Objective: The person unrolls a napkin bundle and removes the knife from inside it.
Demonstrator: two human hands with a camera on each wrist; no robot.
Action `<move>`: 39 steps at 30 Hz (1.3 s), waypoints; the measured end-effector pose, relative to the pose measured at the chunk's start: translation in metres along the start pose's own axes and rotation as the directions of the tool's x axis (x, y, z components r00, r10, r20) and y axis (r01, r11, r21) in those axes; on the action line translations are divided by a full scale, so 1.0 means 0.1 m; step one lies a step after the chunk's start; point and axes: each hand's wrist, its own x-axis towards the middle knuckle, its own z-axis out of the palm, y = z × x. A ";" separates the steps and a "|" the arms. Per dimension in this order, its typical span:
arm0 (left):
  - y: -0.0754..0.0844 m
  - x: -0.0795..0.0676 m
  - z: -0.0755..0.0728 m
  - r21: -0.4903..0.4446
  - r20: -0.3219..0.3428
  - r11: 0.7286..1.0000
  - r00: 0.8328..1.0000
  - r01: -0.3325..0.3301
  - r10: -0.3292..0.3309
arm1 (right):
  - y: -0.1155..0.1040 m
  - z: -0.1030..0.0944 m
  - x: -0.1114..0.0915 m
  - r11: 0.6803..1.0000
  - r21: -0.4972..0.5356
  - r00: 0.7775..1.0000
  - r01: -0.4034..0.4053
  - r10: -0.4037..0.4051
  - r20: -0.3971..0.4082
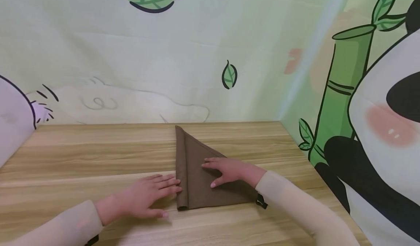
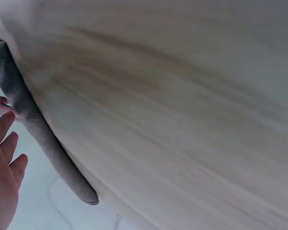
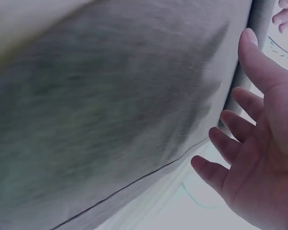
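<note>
Woodgrain tabletop bears triangular cloth (edge rolled), left grip and right grip splayed.

The left hand is showing at the lower left, its fingers pointing upward near a rolled greyish cloth, which is slanting down to the right. Wood-grained tabletop is filling most of the view; a pale backdrop is showing below.

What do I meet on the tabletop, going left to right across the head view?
Left sleeve → left hand → brown cloth's rolled edge → right hand → right sleeve.
</note>
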 end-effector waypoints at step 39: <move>0.12 0.24 0.00 -0.132 0.151 0.991 0.988 0.028 -0.008 | -0.01 0.15 0.16 1.000 0.010 0.999 0.018 -0.019 0.032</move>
